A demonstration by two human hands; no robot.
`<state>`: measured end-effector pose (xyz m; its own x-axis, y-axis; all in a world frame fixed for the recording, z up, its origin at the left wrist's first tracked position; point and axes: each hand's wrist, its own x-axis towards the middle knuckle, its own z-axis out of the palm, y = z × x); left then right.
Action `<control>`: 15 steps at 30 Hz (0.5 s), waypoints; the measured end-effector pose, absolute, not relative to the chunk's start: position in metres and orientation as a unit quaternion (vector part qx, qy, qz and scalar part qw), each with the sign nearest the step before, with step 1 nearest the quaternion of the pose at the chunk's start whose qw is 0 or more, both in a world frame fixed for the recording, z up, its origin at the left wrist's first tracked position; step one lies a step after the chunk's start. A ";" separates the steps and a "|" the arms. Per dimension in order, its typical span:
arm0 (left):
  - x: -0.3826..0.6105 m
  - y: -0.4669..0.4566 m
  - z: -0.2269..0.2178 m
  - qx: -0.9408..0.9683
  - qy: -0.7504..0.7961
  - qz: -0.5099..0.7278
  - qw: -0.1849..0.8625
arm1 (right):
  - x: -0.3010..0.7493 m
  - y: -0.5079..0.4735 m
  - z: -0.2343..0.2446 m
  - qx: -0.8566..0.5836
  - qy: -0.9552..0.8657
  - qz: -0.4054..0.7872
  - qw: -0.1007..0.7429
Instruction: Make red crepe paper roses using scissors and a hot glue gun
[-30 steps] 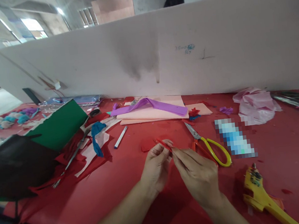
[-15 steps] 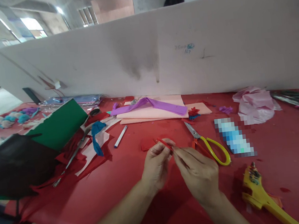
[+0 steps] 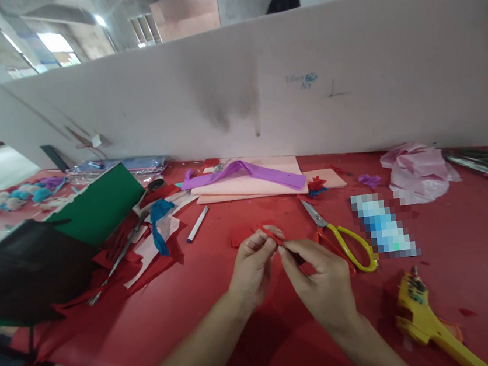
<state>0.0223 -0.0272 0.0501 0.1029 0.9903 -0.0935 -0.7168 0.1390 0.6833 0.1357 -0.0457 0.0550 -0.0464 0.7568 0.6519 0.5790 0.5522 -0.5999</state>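
Observation:
My left hand (image 3: 251, 267) and my right hand (image 3: 323, 282) meet over the red table top (image 3: 476, 250). Both pinch one small strip of red paper (image 3: 273, 235) between thumb and fingers. The strip pokes up and to the left from between the fingertips. Its lower end is hidden by my fingers. Yellow-handled scissors (image 3: 342, 239) lie just right of my right hand. A scrap of red paper (image 3: 240, 234) lies flat on the table behind my left hand.
A yellow glue gun (image 3: 427, 318) lies at the lower right. Pink sheets with a purple strip (image 3: 247, 174) sit at the back, crumpled pink tissue (image 3: 419, 172) to the right. Green (image 3: 97, 205) and black sheets, red scraps and a white pen (image 3: 197, 223) crowd the left. A white partition (image 3: 259, 87) stands behind.
My right hand's fingers have curled in more and shifted slightly lower on the red strip. The strip's free end now shows shorter. Nothing else on the table has moved.

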 end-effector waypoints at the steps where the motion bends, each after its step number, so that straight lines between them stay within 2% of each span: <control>1: 0.022 -0.027 0.050 0.243 0.286 0.603 0.704 | 0.135 -0.045 0.056 -0.459 -0.715 0.099 0.518; 6: 0.022 -0.026 0.048 0.243 0.317 0.633 0.663 | 0.137 -0.044 0.053 -0.426 -0.733 -0.011 0.530; 11: 0.024 -0.028 0.047 0.271 0.324 0.647 0.635 | 0.143 -0.046 0.047 -0.409 -0.763 -0.164 0.472; 15: 0.024 -0.029 0.047 0.292 0.320 0.645 0.630 | 0.144 -0.047 0.047 -0.412 -0.764 -0.189 0.459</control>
